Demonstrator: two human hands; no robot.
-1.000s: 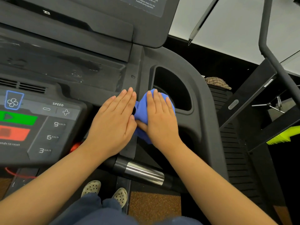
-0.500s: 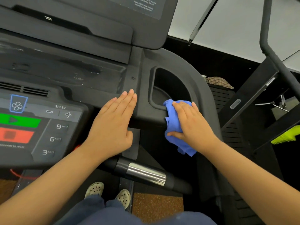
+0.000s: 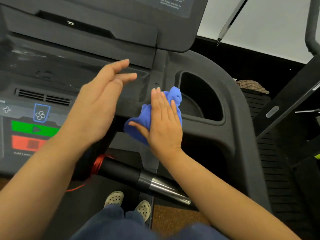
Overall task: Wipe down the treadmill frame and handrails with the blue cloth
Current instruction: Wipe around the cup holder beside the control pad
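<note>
The blue cloth [image 3: 138,122] lies bunched on the dark treadmill frame [image 3: 230,135], just left of the cup-holder recess [image 3: 202,99]. My right hand [image 3: 164,122] presses flat on the cloth with straight fingers and the thumb spread to the left. My left hand [image 3: 98,104] hovers lifted over the console, fingers straight and blurred, touching nothing. A black handrail with a silver sleeve [image 3: 155,186] runs below both hands.
The control panel [image 3: 34,130] with green and red buttons sits at the left. A red cord [image 3: 97,165] coils beside the handrail. The display housing [image 3: 121,18] overhangs the top. My feet [image 3: 128,201] stand on the belt; other gym equipment [image 3: 285,104] stands at the right.
My right hand has slid the cloth back left from the cup-holder rim toward the console edge. My left hand has lifted off the frame and risen up and left.
</note>
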